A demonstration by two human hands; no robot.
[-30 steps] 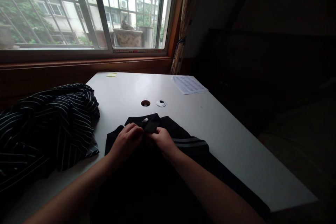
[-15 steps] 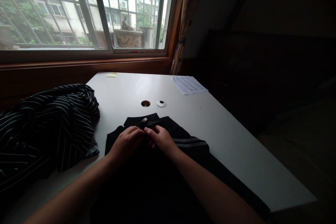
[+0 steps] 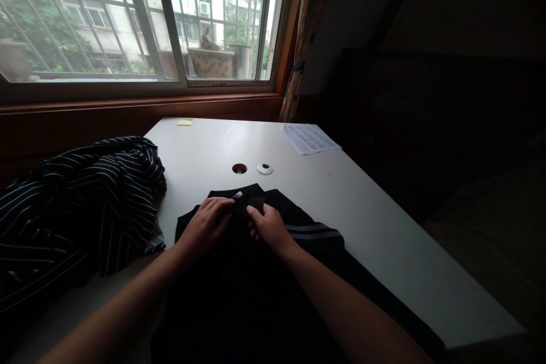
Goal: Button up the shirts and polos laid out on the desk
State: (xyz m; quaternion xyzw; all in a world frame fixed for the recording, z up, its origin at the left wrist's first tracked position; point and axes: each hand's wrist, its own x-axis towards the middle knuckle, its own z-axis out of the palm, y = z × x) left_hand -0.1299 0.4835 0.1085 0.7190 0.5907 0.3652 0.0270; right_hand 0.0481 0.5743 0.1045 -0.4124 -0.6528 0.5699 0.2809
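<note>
A black collared shirt (image 3: 251, 290) lies on the desk with its collar toward the window, two grey stripes across its right-side sleeve and a small white label (image 3: 238, 195) inside the neck. My left hand (image 3: 210, 219) rests on the left side of the collar, fingers stretched out and thumb a little apart below them. Just to its right, my right hand (image 3: 269, 226) is closed, its thumb and fingers pinching the edge of the collar (image 3: 256, 200). The dark cloth hides detail under both hands.
A crumpled black-and-white striped garment (image 3: 98, 193) is heaped at the left of the white desk (image 3: 384, 261). Beyond the collar are a round cable hole (image 3: 239, 169) and its white cover (image 3: 265, 169). Printed papers (image 3: 309, 139) and a yellow sticky note (image 3: 185, 122) lie near the window.
My hands, earlier together at the collar front, have moved slightly apart. The left fingers have straightened, while the right hand has shifted right. The whole view has slid slightly.
</note>
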